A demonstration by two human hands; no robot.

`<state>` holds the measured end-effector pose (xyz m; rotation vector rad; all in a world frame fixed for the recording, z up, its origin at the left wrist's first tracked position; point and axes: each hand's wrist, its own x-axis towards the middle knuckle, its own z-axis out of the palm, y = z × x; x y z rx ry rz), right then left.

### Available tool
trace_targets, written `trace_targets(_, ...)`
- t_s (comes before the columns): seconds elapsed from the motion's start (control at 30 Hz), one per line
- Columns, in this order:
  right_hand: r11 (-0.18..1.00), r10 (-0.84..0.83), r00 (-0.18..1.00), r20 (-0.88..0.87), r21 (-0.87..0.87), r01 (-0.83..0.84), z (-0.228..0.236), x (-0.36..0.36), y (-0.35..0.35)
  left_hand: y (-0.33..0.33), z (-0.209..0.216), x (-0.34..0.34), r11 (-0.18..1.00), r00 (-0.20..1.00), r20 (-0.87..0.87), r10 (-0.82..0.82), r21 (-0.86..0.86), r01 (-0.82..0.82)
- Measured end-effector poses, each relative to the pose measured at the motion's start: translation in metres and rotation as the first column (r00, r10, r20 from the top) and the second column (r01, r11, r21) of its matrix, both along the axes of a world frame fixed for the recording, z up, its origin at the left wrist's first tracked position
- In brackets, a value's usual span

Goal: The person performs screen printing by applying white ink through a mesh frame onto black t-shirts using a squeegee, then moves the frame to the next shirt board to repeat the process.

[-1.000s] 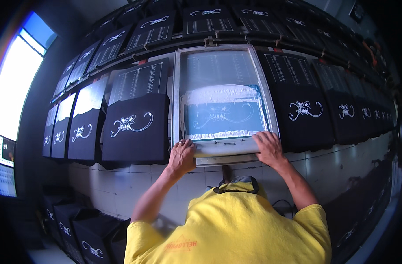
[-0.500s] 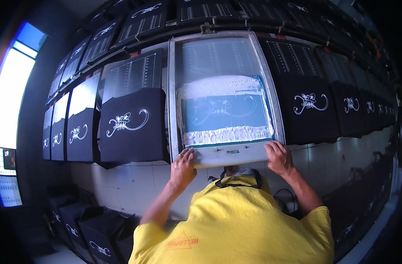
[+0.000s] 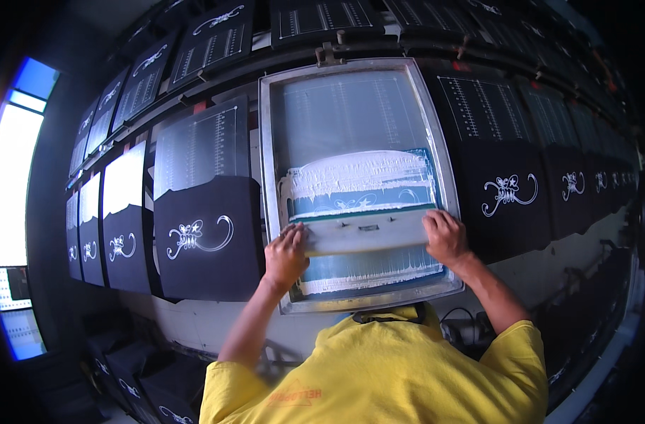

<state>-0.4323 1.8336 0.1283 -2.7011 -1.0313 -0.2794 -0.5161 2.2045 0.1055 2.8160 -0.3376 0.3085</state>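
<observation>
A metal-framed printing screen [image 3: 267, 155] lies in front of me. Across it runs a wide, pale squeegee [image 3: 365, 232] with a green blade edge on its far side. My left hand [image 3: 285, 256] is closed around the squeegee's left end, my right hand [image 3: 446, 239] around its right end. Beyond the blade, a thick band of white ink [image 3: 361, 169] is smeared over the blue mesh. A thinner streaked strip of white ink [image 3: 372, 280] lies on the near side. The squeegee partly hides a curly stencil design between them.
Black cloth pieces with white curly prints, such as one on the left [image 3: 202, 244] and one on the right [image 3: 509, 194], lie on boards in rows. A rail with a metal hinge [image 3: 328, 55] runs behind the screen. A bright window [image 3: 15, 169] stands far left.
Both hands have pushed the squeegee from the screen's near edge toward its middle, leaving streaked ink behind it. The whole view has shifted, with the screen sitting lower.
</observation>
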Motion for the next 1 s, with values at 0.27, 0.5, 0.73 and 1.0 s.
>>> trace_targets(0.27,0.993,-0.035,0.982,-0.183,-0.115,0.014,0.022,0.094,0.017,0.014,0.033,0.091,0.999,0.974,-0.222,0.043,0.031,-0.037)
trace_targets(0.5,0.988,-0.072,0.971,-0.227,-0.148,0.039,0.056,0.116,0.028,0.025,0.051,0.114,0.996,0.954,-0.288,0.082,-0.006,-0.088)
trace_targets(0.73,0.998,-0.064,0.994,-0.093,-0.036,0.061,0.074,0.067,0.010,0.008,0.084,0.075,0.994,0.977,-0.190,0.102,-0.013,-0.106)
trace_targets(1.0,0.995,-0.089,0.995,-0.051,0.040,0.091,0.030,-0.082,-0.022,-0.020,0.056,-0.069,0.997,0.989,-0.149,-0.001,-0.077,-0.011)
